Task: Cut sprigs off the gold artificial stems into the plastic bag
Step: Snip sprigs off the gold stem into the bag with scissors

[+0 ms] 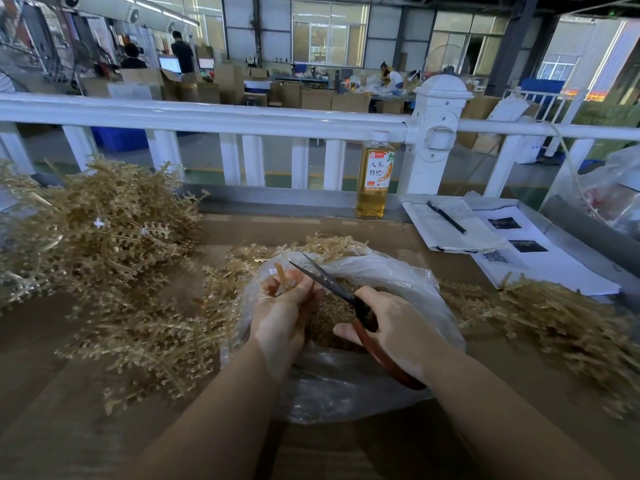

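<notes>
Gold plastic stem [281,276] — one short piece, being pinched upright by the left hand [282,308], its fingers curled close around the lower end so that only the tip is standing clear above the fingertips. Scissors [329,280], dark blades and red-brown handles, being gripped by the right hand [388,327]; the fingers are wrapped through the loops and the blades are standing slightly parted, their points reaching just beyond the left fingertips and beside the stem. Plastic bag [391,271], clear, lying open directly beneath both sets of fingers and already holding a bed of gold cuttings. Uncut gold stems are lying in heaps: a tall pile [104,223] well beyond the left fingers, a flatter spread [152,327] just outside them, and another [554,313] past the right hand. Handling advice, as judgement — the cut is probably going best with the blades closing just above the left fingertips, never across them, and with the stem being kept over the bag mouth so each sprig is dropping inside, not onto the brown tabletop [86,427].
</notes>
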`<state>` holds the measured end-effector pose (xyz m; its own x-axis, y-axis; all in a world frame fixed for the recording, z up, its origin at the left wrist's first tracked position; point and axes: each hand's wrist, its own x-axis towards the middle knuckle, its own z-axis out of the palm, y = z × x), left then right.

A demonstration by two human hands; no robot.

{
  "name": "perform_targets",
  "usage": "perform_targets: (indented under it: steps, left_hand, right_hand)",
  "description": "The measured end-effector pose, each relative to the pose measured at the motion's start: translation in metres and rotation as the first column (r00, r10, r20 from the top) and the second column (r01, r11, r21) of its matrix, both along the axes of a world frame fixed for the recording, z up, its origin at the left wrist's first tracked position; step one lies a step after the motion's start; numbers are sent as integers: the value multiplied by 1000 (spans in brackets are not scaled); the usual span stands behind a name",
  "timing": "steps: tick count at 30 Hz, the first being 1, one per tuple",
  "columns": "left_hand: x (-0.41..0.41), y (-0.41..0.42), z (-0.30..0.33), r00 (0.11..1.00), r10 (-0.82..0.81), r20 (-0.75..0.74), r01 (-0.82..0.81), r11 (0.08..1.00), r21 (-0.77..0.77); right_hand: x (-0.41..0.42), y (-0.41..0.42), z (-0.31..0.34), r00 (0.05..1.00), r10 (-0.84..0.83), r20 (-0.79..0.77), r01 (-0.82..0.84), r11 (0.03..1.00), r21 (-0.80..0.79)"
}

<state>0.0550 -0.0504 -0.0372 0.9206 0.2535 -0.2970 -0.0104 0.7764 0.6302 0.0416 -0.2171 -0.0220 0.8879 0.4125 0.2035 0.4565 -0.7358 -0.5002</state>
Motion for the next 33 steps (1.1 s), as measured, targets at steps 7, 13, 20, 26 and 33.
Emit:
perform_targets:
  steps: [7,13,20,26,33]
  left_hand:
    - [3,3,-1,998,-60,-34,59,998,-2]
    - [7,7,-4,990,-129,-55,129,992,8]
    - [6,10,-6,979,-198,-54,202,978,60]
    - [4,11,-4,967,-244,-72,249,966,76]
    - [3,12,-3,963,-257,-78,263,962,73]
  right_hand:
    - [0,2,-2,1000,3,26,-2,1000,-26]
    - [-1,4,-4,997,-9,77,12,999,-38]
    - [-1,11,-3,997,-5,82,9,999,-43]
    - [-1,12,-2,995,-4,98,12,997,-71]
    - [0,10,-4,994,-10,111,17,998,-62]
